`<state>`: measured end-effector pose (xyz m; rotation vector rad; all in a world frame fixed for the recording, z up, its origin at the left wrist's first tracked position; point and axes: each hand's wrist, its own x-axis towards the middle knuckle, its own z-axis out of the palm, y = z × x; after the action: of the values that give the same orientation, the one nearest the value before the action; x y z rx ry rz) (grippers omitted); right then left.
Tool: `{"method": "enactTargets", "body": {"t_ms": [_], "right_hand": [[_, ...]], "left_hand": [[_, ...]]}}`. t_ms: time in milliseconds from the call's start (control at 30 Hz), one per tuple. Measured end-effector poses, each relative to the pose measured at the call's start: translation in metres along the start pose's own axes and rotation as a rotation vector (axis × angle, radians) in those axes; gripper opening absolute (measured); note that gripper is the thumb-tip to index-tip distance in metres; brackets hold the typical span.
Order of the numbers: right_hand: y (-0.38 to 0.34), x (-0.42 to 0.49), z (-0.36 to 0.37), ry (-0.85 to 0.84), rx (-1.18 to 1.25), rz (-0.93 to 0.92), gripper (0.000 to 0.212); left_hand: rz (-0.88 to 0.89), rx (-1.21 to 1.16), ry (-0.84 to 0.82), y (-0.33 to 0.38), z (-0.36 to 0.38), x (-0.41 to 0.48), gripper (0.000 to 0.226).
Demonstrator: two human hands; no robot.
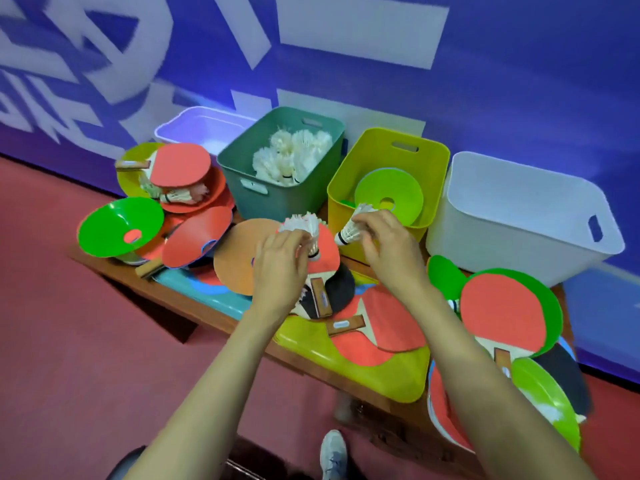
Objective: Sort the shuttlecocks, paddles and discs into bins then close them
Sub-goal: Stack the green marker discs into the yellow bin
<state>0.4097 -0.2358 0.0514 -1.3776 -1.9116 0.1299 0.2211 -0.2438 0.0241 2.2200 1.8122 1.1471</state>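
a low wooden tabletop (194,311) stands on a red floor (69,341) against a blue wall (519,64) with big white lettering. four open bins line its far edge: a pale bin (207,123) at the left, a dark green bin (277,202) heaped with white shuttlecocks (294,154), a yellow bin (339,209) with a lime disc (391,188) inside, and a white bin (502,237) at the right.

both hands are over the middle of the tabletop, just near of the green and yellow bins. the left hand (280,268) pinches the left shuttlecock (306,230), which is almost upright, with the feathers up and far and the cork down. the right hand (384,244) curls its fingers round the right shuttlecock (355,225), whose long axis slants, with the cork pointing near-left and the feathers toward the yellow bin.

loose gear is piled around them. a green disc (117,226), a red disc (194,240) and an orange disc (235,258) lie to the left, and a red-faced paddle (181,164) lies on a far-left heap. a black paddle (341,289) lies under the left hand. another red paddle (498,313) lies on green discs at the right. a teal lid (194,285) and a yellow lid (363,372) lie flat, partly buried under paddles and discs.
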Motion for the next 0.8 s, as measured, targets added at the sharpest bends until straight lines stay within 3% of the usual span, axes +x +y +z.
{"method": "enactTargets", "body": {"t_ms": [433,600,800], "right_hand": [[0.018,0.175,0.088,0.041,0.077,0.034,0.019],[0.027,0.255,0.137,0.014,-0.035,0.165,0.020],[0.053,0.333,0.196,-0.110,-0.203,0.388,0.025]], "left_hand": [[-0.109,-0.144,0.063,-0.086,0.004,0.172,0.013],[-0.072,-0.030,-0.077,-0.141,0.022,0.266,0.022],[0.061,0.212,-0.373,-0.190,0.077,0.358,0.031]]}}
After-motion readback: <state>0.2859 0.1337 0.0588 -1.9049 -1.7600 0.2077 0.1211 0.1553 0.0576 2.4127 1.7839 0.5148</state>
